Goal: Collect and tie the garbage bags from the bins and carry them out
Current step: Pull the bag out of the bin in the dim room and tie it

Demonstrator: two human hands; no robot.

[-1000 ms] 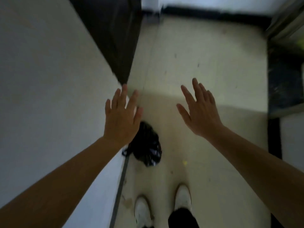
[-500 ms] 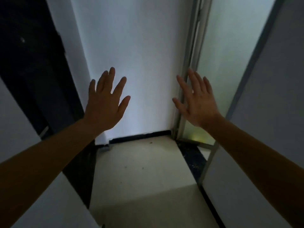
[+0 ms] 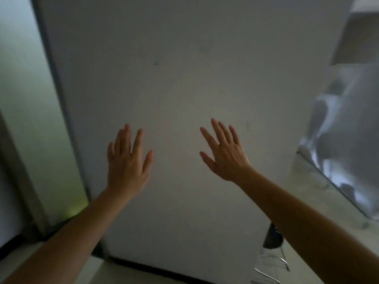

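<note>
My left hand (image 3: 127, 162) and my right hand (image 3: 224, 152) are both raised in front of me, fingers spread and straight, holding nothing. They hover before a plain grey wall panel (image 3: 174, 78). No garbage bag or bin shows in the head view now.
A frosted glass door (image 3: 30, 119) with a grey frame stands at the left. At the right is a glass table edge (image 3: 328, 181) with a dark chair on chrome legs (image 3: 272, 242) below it. A black skirting strip (image 3: 153, 269) runs along the pale floor.
The view has swung up from the floor and to the right. The black bag by my feet dropped out of sight. Both hands stayed spread and empty.
</note>
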